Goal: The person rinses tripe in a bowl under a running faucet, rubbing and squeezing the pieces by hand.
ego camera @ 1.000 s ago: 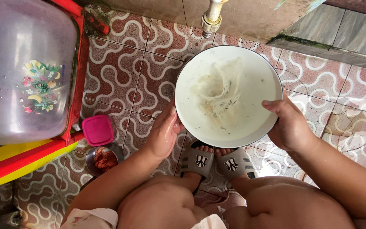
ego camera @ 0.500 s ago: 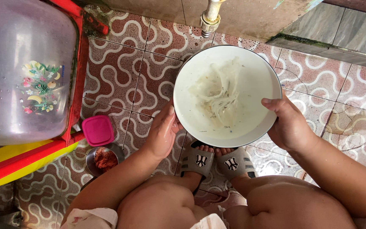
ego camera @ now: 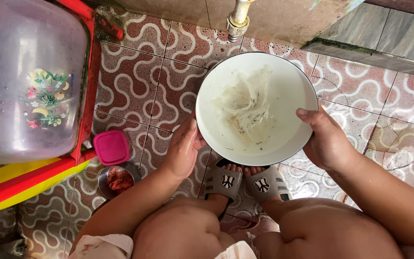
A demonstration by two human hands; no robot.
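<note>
Patterned tile floor (ego camera: pixel 159 72): pink lid (ego camera: pixel 111 147), small metal bowl (ego camera: pixel 118 179), slippers (ego camera: pixel 245 181).

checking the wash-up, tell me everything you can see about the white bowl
The white bowl is wide, round and shallow, with a thin dark rim; it looks like enamel or plastic. It holds cloudy water with pale noodle-like strands and small dark specks. It is held roughly level above the patterned tile floor, just below a wall tap and over the person's sandalled feet. The left hand cups its lower left edge; the right hand has its grip on the right rim, thumb on top.
</note>
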